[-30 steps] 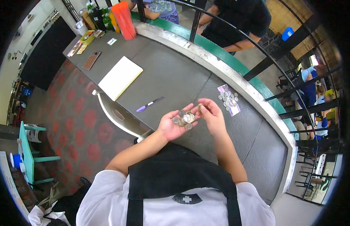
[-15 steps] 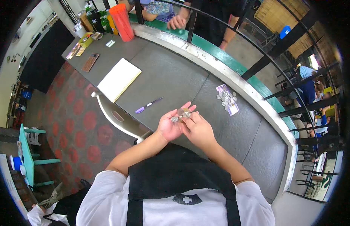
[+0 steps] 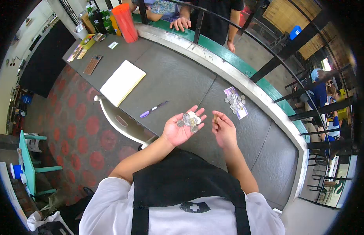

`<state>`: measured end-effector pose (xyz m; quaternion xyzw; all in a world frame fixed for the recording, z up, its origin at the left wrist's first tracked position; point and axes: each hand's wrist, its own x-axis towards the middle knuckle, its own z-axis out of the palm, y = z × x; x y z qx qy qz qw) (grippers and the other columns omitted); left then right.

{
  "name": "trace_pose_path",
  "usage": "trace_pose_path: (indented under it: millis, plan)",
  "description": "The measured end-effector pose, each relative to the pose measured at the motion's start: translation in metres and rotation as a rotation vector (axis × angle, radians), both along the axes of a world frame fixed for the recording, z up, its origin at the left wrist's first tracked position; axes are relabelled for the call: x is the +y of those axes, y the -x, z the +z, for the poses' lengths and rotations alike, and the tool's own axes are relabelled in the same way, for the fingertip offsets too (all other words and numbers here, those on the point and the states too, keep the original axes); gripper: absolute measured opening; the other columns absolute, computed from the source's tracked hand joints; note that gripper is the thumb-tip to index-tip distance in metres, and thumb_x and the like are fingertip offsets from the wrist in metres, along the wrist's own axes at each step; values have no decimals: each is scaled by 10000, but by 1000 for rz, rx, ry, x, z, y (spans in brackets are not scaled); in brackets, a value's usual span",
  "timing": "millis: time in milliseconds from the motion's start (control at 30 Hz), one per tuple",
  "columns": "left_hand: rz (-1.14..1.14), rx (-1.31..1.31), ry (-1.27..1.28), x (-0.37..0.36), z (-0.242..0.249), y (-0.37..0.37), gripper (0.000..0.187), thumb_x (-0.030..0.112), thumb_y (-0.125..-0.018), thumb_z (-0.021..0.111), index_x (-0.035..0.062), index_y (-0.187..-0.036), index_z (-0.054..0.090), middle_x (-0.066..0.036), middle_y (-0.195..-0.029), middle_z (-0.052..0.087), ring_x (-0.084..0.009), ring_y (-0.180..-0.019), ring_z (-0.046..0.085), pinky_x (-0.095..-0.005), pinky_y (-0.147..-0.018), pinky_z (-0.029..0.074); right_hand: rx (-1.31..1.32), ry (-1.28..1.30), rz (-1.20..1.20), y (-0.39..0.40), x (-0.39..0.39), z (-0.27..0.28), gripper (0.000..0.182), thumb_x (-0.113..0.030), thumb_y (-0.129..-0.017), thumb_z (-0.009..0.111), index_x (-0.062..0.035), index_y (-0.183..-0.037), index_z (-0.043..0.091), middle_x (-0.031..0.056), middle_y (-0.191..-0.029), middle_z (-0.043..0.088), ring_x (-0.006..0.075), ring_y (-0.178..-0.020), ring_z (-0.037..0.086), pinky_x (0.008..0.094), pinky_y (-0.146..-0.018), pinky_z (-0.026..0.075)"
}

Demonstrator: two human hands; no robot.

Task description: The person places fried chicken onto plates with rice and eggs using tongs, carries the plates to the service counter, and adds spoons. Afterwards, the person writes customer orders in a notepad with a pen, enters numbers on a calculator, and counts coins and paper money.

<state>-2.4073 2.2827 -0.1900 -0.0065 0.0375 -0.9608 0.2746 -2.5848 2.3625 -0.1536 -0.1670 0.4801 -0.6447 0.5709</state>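
My left hand (image 3: pixel 176 131) lies palm up over the counter with its fingers extended, bearing a loose pile of silver coins (image 3: pixel 187 122). To its right, apart from it, my right hand (image 3: pixel 225 131) pinches a golden coin (image 3: pixel 215 118) between thumb and fingertips. Farther right on the counter, several silver coins (image 3: pixel 233 102) are heaped on a purple banknote (image 3: pixel 241 113). Left of my hands lies a purple-and-white pen (image 3: pixel 153 109), and beyond it a blank open notebook (image 3: pixel 122 83).
The grey counter (image 3: pixel 170 70) ends at a white ledge (image 3: pixel 197 55) with black bars. Behind the bars, a person's hand (image 3: pixel 180 24) rests on the green sill. A red tumbler (image 3: pixel 125 23), bottles (image 3: pixel 107 24) and a brown calculator (image 3: pixel 92 65) stand or lie leftward. A white chair (image 3: pixel 119 123) touches the near edge.
My right hand has lifted away from my left palm and moved right with a coin. The coin pile in my left hand is now uncovered. The person behind the bars has shifted slightly.
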Motion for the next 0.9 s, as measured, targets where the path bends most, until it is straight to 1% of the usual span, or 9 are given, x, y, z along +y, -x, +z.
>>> trace_pose_path:
  millis: [100,133,233,333,433,633,733,833,900]
  plan:
    - [-9,17,5,1,2,0,595,208,-910,408,67,-1466,250,-150,-1521,258,-365,-1378,287,-526,-1116,275,-298,-46,-22,9,7,-9,164,-207,-951,486,-64,-890,540,49,-846,537,109,-640,454,228,-551,364]
    - [-13,27,10,1,3,0,603,210,-908,410,67,-1469,243,-150,-1526,246,-366,-1382,279,-526,-1118,271,-363,-31,-20,10,8,-10,234,-273,-936,505,-93,-786,500,38,-788,523,130,-646,468,241,-552,370]
    - [-30,22,32,1,7,-1,623,217,-905,413,67,-1478,220,-153,-1535,224,-367,-1388,264,-527,-1123,256,-382,71,216,30,15,-27,277,-285,-913,550,-67,-742,552,5,-716,500,130,-625,473,253,-543,368]
    - [-69,38,88,2,12,0,631,230,-909,410,50,-1479,208,-167,-1534,216,-355,-1390,269,-524,-1128,246,606,-136,119,10,9,-5,221,-244,-864,633,-36,-795,662,-6,-662,480,129,-591,466,266,-526,364]
    - [-106,21,76,4,15,1,621,251,-920,401,17,-1467,220,-167,-1510,273,-323,-1356,340,-510,-1119,270,1136,152,138,-2,1,23,152,-160,-811,696,-67,-928,728,17,-668,499,132,-582,477,273,-527,376]
    - [-156,-15,84,6,1,3,592,281,-930,408,-32,-1418,288,-173,-1430,396,-298,-1296,421,-510,-1127,259,1216,255,340,6,-17,39,240,-111,-753,729,-81,-991,723,68,-723,547,170,-649,557,293,-607,454]
    - [-173,-1,96,8,7,3,581,302,-936,391,-36,-1402,315,-185,-1433,385,-323,-1296,417,-517,-1130,252,1262,261,427,9,-22,43,291,-80,-723,758,-88,-1011,720,51,-754,537,146,-672,527,295,-602,429]
    - [-194,40,83,7,-5,1,599,309,-933,399,-40,-1409,299,-186,-1429,389,-329,-1289,422,-504,-1132,253,1251,241,503,12,-27,45,234,-103,-710,759,-60,-935,712,86,-793,578,206,-701,601,326,-660,497]
    - [-202,37,86,7,2,4,621,312,-927,409,-42,-1419,278,-186,-1423,395,-334,-1287,421,-497,-1133,253,1249,229,524,16,-29,46,193,-95,-725,754,-33,-898,695,75,-811,592,204,-700,605,322,-668,504]
